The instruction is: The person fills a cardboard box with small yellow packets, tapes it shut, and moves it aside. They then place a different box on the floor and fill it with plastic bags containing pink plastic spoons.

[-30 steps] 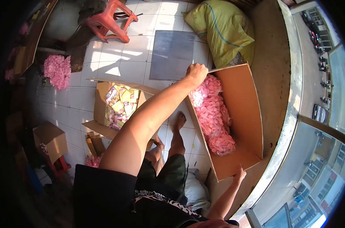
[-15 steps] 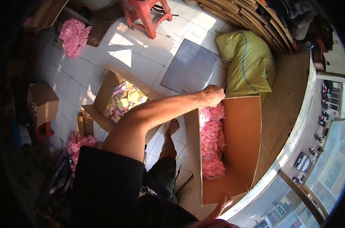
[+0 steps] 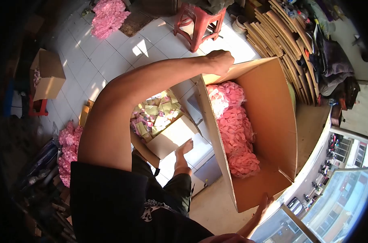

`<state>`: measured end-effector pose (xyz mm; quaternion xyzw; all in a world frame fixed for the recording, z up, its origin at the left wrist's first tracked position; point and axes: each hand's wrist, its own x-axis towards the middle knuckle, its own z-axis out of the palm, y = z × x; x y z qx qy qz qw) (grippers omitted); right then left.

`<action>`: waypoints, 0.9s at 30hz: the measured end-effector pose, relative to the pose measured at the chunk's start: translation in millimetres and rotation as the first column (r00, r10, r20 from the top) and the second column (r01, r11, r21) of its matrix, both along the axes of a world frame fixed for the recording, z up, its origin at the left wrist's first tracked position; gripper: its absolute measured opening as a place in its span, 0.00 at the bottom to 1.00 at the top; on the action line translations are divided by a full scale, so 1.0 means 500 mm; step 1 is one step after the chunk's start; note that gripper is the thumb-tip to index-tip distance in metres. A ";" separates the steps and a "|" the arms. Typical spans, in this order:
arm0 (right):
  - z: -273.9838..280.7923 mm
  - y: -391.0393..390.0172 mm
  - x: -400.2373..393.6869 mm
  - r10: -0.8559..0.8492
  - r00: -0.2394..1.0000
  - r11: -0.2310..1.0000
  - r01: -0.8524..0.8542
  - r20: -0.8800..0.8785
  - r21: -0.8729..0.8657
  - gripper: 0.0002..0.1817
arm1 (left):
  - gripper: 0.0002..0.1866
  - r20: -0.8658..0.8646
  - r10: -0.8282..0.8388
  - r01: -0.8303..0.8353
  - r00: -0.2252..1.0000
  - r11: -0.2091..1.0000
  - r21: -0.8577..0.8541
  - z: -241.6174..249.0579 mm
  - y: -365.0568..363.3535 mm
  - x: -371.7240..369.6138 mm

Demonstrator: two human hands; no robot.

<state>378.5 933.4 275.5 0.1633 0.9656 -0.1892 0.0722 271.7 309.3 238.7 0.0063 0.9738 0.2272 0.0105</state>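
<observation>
Tiled floor (image 3: pixel 111 52) swung sideways; hands, left (image 3: pixel 219 61) and right (image 3: pixel 265 201), clamped on raised carton (image 3: pixel 269 105) (pink bundles inside).

Hardly any lettering to read here.
White print runs across the black fabric shorts (image 3: pixel 153 210) near the bottom of the view, beside a pale graphic, but the letters are too small and warped to make out. The large brown cardboard box (image 3: pixel 269 109) shows bare walls, and the small yellow and pink packets (image 3: pixel 153 117) carry markings too tiny to read.
</observation>
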 end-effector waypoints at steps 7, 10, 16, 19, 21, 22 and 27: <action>-0.128 -0.366 -0.149 0.374 0.892 0.923 -0.385 -0.255 0.006 0.21 | 0.13 -0.178 0.219 -0.241 0.959 0.964 -0.113 -0.052 -0.361 0.189; 0.037 -0.583 -0.038 0.379 0.910 0.920 -0.390 -0.168 -0.040 0.19 | 0.14 -0.046 0.317 -0.319 0.947 0.945 -0.074 0.068 -0.562 0.317; -0.056 -0.847 -0.016 0.506 0.840 0.807 -0.542 -0.197 -0.237 0.17 | 0.14 -0.039 0.373 -0.369 0.927 0.890 -0.268 0.094 -0.803 0.464; -0.149 -0.959 -0.027 0.506 0.841 0.827 -0.536 -0.190 -0.169 0.17 | 0.13 -0.025 0.420 -0.407 0.907 0.862 -0.302 0.107 -0.891 0.498; -0.194 -1.027 -0.026 0.568 0.818 0.815 -0.575 -0.092 -0.074 0.19 | 0.12 -0.058 0.485 -0.478 0.873 0.824 -0.306 0.057 -0.962 0.539; -0.171 -1.083 -0.006 0.613 0.789 0.790 -0.609 -0.048 0.073 0.19 | 0.13 -0.020 0.529 -0.505 0.848 0.796 -0.334 0.041 -0.990 0.547; -0.267 -1.210 0.043 0.554 0.821 0.827 -0.561 -0.138 -0.019 0.16 | 0.14 0.079 0.598 -0.529 0.798 0.757 -0.383 -0.041 -1.072 0.614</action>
